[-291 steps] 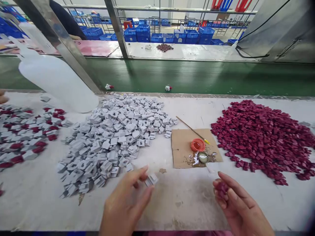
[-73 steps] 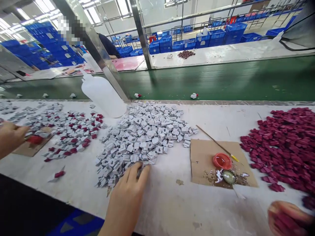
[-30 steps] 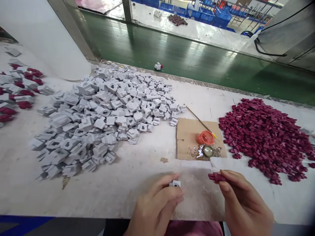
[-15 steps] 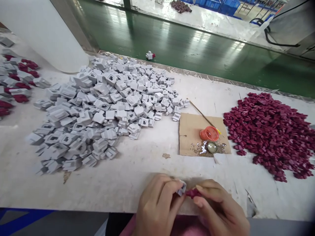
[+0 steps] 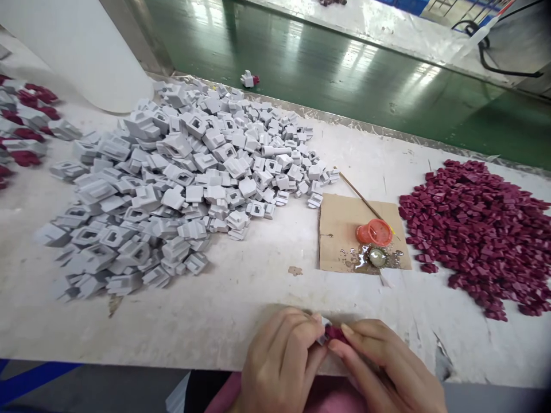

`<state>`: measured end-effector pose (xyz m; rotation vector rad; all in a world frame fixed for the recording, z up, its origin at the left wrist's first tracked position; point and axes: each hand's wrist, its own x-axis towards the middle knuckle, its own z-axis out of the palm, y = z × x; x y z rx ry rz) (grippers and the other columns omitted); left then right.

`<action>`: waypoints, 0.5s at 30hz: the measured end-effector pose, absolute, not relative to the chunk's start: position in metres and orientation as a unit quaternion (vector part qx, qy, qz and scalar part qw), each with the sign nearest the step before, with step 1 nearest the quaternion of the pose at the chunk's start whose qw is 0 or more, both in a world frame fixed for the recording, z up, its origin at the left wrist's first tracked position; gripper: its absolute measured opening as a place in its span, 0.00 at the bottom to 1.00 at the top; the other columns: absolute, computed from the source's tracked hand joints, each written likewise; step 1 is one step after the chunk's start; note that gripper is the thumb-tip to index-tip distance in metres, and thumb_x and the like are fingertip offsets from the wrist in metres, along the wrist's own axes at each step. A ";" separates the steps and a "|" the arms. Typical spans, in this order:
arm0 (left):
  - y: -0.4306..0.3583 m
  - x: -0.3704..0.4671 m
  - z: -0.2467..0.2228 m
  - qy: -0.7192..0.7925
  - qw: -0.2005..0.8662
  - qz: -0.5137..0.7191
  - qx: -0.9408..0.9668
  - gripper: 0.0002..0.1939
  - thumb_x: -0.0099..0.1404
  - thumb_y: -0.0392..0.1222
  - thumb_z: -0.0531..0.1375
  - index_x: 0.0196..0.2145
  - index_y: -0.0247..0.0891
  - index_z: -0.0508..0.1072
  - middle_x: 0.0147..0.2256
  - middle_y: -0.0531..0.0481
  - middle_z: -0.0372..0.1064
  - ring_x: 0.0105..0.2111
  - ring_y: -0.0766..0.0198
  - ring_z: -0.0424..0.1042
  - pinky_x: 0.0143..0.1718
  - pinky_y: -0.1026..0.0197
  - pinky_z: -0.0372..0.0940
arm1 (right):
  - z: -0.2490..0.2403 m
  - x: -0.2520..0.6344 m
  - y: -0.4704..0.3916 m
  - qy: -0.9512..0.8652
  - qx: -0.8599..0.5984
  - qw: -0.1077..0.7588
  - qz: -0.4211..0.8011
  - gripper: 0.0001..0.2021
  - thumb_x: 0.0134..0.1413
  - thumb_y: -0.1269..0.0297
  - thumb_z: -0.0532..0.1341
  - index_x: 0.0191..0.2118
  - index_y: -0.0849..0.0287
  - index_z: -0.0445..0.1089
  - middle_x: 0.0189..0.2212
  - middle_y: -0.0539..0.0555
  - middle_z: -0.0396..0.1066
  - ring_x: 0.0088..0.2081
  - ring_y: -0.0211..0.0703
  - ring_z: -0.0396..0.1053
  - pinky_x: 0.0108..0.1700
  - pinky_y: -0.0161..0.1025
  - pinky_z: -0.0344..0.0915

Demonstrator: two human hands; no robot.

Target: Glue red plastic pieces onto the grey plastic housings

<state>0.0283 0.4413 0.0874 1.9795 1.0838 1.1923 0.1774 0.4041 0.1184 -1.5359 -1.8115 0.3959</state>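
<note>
Near the table's front edge, my left hand (image 5: 282, 358) is closed on a small grey plastic housing (image 5: 323, 324), mostly hidden by my fingers. My right hand (image 5: 385, 358) pinches a maroon plastic piece (image 5: 336, 332) between thumb and forefinger. The maroon piece meets the grey housing; how deep it sits in it I cannot tell. To the left spreads a large heap of grey housings (image 5: 193, 172). At the right lies a pile of maroon pieces (image 5: 477, 229).
A cardboard sheet (image 5: 333, 229) holds a red cup (image 5: 373, 232), a wet bottle cap (image 5: 377, 256) and a thin stick (image 5: 361, 198). Behind the table runs a green conveyor belt (image 5: 301, 63) with one joined grey-and-maroon part (image 5: 249, 79). More joined parts (image 5: 26, 132) lie far left, beside a white column (image 5: 86, 57).
My right hand has brought the maroon piece leftward against the grey housing, closing the small gap between them. The view has shifted slightly.
</note>
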 end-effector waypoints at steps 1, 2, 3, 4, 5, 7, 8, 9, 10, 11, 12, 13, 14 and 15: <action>0.441 0.028 0.088 0.405 0.296 0.445 0.742 0.06 0.63 0.28 0.60 0.37 0.34 0.68 0.30 0.48 0.74 0.33 0.64 0.74 0.37 0.63 0.71 | 0.121 0.178 0.405 -0.711 -0.592 0.348 0.149 0.07 0.55 0.75 0.63 0.40 0.61 0.69 0.31 0.53 0.72 0.33 0.38 0.72 0.31 0.32 0.73; 0.441 0.027 0.090 0.405 0.301 0.444 0.740 0.06 0.63 0.28 0.60 0.37 0.35 0.68 0.30 0.48 0.74 0.33 0.65 0.74 0.38 0.64 0.71 | 0.123 0.178 0.406 -0.720 -0.587 0.340 0.148 0.06 0.56 0.75 0.62 0.40 0.61 0.70 0.31 0.53 0.72 0.33 0.38 0.72 0.32 0.32 0.73; 0.441 0.027 0.091 0.407 0.302 0.445 0.739 0.06 0.64 0.28 0.59 0.37 0.35 0.68 0.31 0.49 0.74 0.33 0.65 0.74 0.38 0.64 0.71 | 0.124 0.178 0.407 -0.729 -0.579 0.333 0.150 0.06 0.57 0.75 0.62 0.40 0.62 0.70 0.31 0.54 0.72 0.34 0.38 0.72 0.32 0.32 0.73; 0.441 0.027 0.092 0.410 0.302 0.445 0.737 0.06 0.64 0.28 0.59 0.38 0.35 0.68 0.31 0.49 0.75 0.33 0.65 0.75 0.39 0.64 0.71 | 0.125 0.178 0.408 -0.739 -0.569 0.327 0.153 0.06 0.57 0.75 0.61 0.40 0.62 0.70 0.32 0.54 0.72 0.34 0.38 0.72 0.33 0.32 0.74; 0.441 0.027 0.093 0.413 0.299 0.445 0.736 0.06 0.64 0.28 0.59 0.38 0.35 0.68 0.31 0.48 0.75 0.34 0.65 0.75 0.39 0.65 0.71 | 0.125 0.178 0.409 -0.745 -0.562 0.324 0.156 0.07 0.56 0.76 0.61 0.41 0.63 0.70 0.32 0.55 0.72 0.35 0.38 0.72 0.33 0.32 0.74; 0.440 0.026 0.094 0.416 0.290 0.447 0.737 0.07 0.64 0.27 0.59 0.38 0.35 0.68 0.31 0.48 0.75 0.34 0.65 0.75 0.39 0.65 0.71 | 0.123 0.175 0.411 -0.743 -0.560 0.330 0.158 0.09 0.55 0.78 0.62 0.42 0.64 0.69 0.33 0.56 0.72 0.35 0.39 0.72 0.35 0.32 0.74; 0.440 0.026 0.092 0.417 0.287 0.446 0.738 0.08 0.63 0.27 0.60 0.39 0.35 0.68 0.32 0.48 0.75 0.34 0.65 0.75 0.39 0.65 0.71 | 0.122 0.173 0.412 -0.736 -0.566 0.336 0.158 0.09 0.54 0.78 0.62 0.42 0.64 0.69 0.33 0.56 0.72 0.36 0.39 0.71 0.35 0.33 0.74; 0.440 0.026 0.091 0.417 0.282 0.442 0.742 0.08 0.63 0.27 0.60 0.39 0.35 0.68 0.32 0.48 0.75 0.34 0.65 0.75 0.39 0.65 0.71 | 0.121 0.171 0.413 -0.727 -0.571 0.347 0.157 0.09 0.54 0.78 0.62 0.42 0.63 0.69 0.33 0.55 0.72 0.35 0.38 0.71 0.35 0.33 0.74; 0.439 0.025 0.089 0.415 0.275 0.436 0.750 0.08 0.63 0.28 0.60 0.40 0.36 0.68 0.32 0.48 0.75 0.34 0.65 0.75 0.39 0.65 0.71 | 0.121 0.170 0.414 -0.723 -0.570 0.357 0.160 0.09 0.55 0.78 0.62 0.41 0.63 0.69 0.32 0.55 0.72 0.34 0.38 0.71 0.34 0.32 0.74; 0.439 0.024 0.087 0.412 0.267 0.423 0.762 0.07 0.64 0.30 0.59 0.41 0.36 0.68 0.32 0.49 0.75 0.34 0.65 0.76 0.39 0.66 0.71 | 0.120 0.169 0.414 -0.723 -0.562 0.367 0.163 0.08 0.56 0.77 0.62 0.41 0.63 0.69 0.31 0.54 0.72 0.33 0.38 0.71 0.33 0.32 0.73; 0.440 0.022 0.085 0.408 0.260 0.404 0.776 0.07 0.65 0.32 0.58 0.42 0.37 0.68 0.33 0.49 0.76 0.33 0.65 0.76 0.39 0.66 0.72 | 0.121 0.171 0.413 -0.727 -0.550 0.375 0.167 0.07 0.57 0.75 0.61 0.42 0.63 0.69 0.31 0.54 0.72 0.32 0.37 0.71 0.33 0.31 0.73; 0.441 0.020 0.084 0.405 0.252 0.384 0.790 0.07 0.66 0.34 0.57 0.43 0.37 0.68 0.33 0.49 0.76 0.33 0.65 0.77 0.38 0.67 0.72 | 0.122 0.176 0.412 -0.733 -0.541 0.379 0.166 0.08 0.59 0.73 0.60 0.44 0.63 0.69 0.31 0.54 0.72 0.33 0.38 0.72 0.34 0.31 0.73; 0.444 0.016 0.085 0.404 0.244 0.365 0.803 0.08 0.66 0.35 0.57 0.44 0.38 0.69 0.33 0.50 0.76 0.32 0.65 0.77 0.37 0.68 0.72 | 0.123 0.183 0.411 -0.737 -0.539 0.379 0.150 0.09 0.61 0.70 0.59 0.47 0.63 0.68 0.32 0.55 0.73 0.33 0.38 0.72 0.35 0.31 0.73; 0.448 0.011 0.088 0.402 0.235 0.352 0.812 0.10 0.66 0.36 0.57 0.45 0.40 0.70 0.33 0.51 0.77 0.32 0.65 0.77 0.35 0.69 0.73 | 0.124 0.194 0.408 -0.732 -0.556 0.377 0.117 0.10 0.62 0.69 0.58 0.48 0.62 0.68 0.33 0.55 0.73 0.34 0.39 0.72 0.36 0.31 0.72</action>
